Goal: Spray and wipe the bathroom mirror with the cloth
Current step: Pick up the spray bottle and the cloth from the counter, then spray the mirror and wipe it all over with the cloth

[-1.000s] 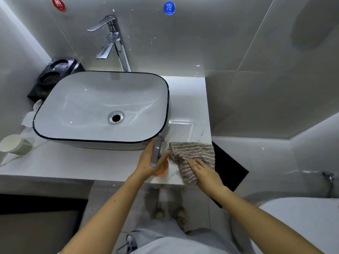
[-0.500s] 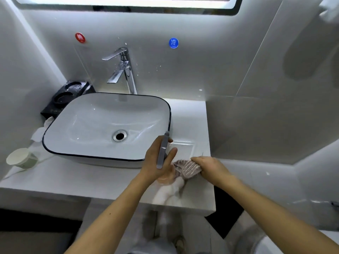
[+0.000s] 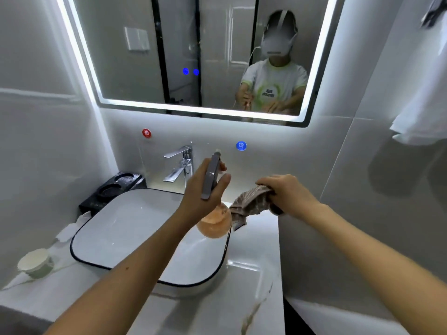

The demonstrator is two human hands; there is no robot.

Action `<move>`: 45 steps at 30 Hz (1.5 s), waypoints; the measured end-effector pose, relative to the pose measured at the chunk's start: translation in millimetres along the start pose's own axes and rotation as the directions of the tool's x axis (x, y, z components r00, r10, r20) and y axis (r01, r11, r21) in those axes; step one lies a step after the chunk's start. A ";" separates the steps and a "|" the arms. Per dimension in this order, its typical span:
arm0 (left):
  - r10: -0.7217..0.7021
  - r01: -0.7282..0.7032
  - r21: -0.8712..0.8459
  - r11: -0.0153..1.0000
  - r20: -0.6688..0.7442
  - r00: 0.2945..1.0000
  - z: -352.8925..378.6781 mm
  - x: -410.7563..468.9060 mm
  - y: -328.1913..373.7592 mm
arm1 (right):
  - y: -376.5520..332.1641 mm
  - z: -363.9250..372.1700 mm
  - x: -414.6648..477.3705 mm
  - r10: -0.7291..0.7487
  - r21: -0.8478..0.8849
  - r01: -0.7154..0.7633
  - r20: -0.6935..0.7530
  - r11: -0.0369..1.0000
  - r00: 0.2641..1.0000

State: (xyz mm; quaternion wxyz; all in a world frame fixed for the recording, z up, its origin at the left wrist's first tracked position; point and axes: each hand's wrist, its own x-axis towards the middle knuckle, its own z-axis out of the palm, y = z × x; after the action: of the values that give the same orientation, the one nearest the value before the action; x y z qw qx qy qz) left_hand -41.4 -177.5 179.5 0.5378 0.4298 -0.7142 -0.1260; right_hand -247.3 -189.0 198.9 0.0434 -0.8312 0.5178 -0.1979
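Note:
The lit-edged bathroom mirror point(image 3: 135, 56) hangs on the wall above the basin and reflects a person in a light shirt. My left hand point(image 3: 200, 189) grips a spray bottle point(image 3: 214, 221) with a grey trigger head and an orange round body, held up over the right side of the basin. My right hand point(image 3: 287, 192) clutches a brown striped cloth point(image 3: 246, 204), which hangs bunched just right of the bottle. Both hands are below the mirror, well short of its glass.
A white basin with a black rim point(image 3: 79, 238) sits on the marble counter point(image 3: 256, 286). A chrome tap point(image 3: 180, 165) stands behind it, a black holder point(image 3: 113, 189) at back left, a pale cup point(image 3: 36, 262) at left. A white towel point(image 3: 420, 112) hangs at right.
Both hands have lifted off the counter, carrying the bottle and the cloth upward. The view has tilted up, so the mirror now shows.

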 end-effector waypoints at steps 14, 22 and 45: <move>0.044 -0.047 -0.033 0.998 -0.093 0.995 -115.1 100.2 -42.5 | -69.7 -34.3 133.2 -0.054 0.054 0.076 -0.322 0.996 0.945; 0.094 -0.099 -0.065 0.993 -0.081 0.992 -185.5 169.2 -84.5 | -120.4 -34.1 208.1 0.037 0.074 -0.001 -0.494 0.997 0.869; 0.001 -0.007 -0.196 0.981 -0.029 1.000 -141.6 258.6 -116.5 | -82.2 -86.4 296.9 0.065 -0.037 -0.110 -0.609 0.993 0.791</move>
State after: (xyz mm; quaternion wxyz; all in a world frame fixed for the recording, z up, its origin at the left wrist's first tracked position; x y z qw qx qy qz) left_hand 125.0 -401.1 330.5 0.5879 0.3749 -0.6916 -0.1885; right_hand -95.7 -400.4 385.3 -0.1449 -0.7003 0.5489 -0.4328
